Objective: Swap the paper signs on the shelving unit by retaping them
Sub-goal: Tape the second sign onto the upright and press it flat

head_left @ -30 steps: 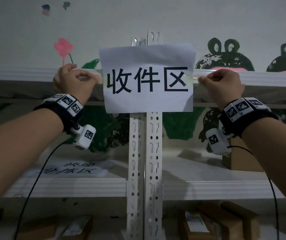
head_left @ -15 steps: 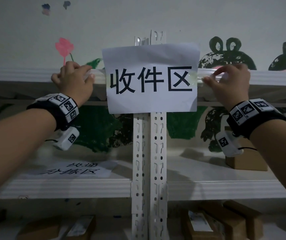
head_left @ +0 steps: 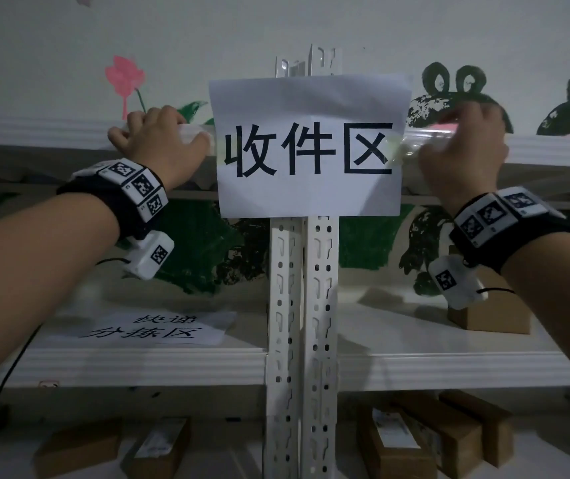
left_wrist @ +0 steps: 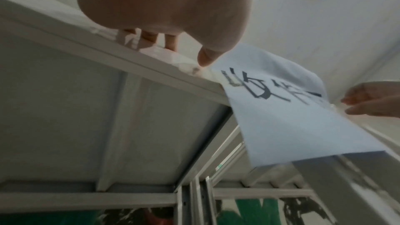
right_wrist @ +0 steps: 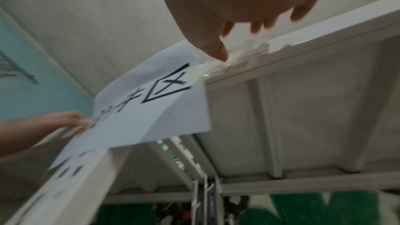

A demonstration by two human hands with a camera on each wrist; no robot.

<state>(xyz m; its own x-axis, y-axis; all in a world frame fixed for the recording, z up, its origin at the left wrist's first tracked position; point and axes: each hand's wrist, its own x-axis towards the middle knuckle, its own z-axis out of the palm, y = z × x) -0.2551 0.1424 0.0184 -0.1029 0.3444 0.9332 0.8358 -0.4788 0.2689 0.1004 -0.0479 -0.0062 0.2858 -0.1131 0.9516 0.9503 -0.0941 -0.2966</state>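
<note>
At centre frame, a paper sign (head_left: 307, 146) hangs on the upper shelf rail (head_left: 35, 133), tape (head_left: 411, 146) at each side. The left hand (head_left: 159, 146), fingers curled, presses tape left of it; the blurred right hand (head_left: 463, 150), fingers loosely extended, touches tape on the right. Hasty peeling could tear the sheet or crumple the tape.

Centre frame, the twin slotted uprights (head_left: 302, 305) block sideways passage; lower left, the shelf bay stays open above a loose paper sign (head_left: 152, 328) (lying flat); a cardboard box (head_left: 491, 316) crowds the right bay.

Black wristbands (head_left: 128, 205); white tagged cameras (head_left: 150, 254).
</note>
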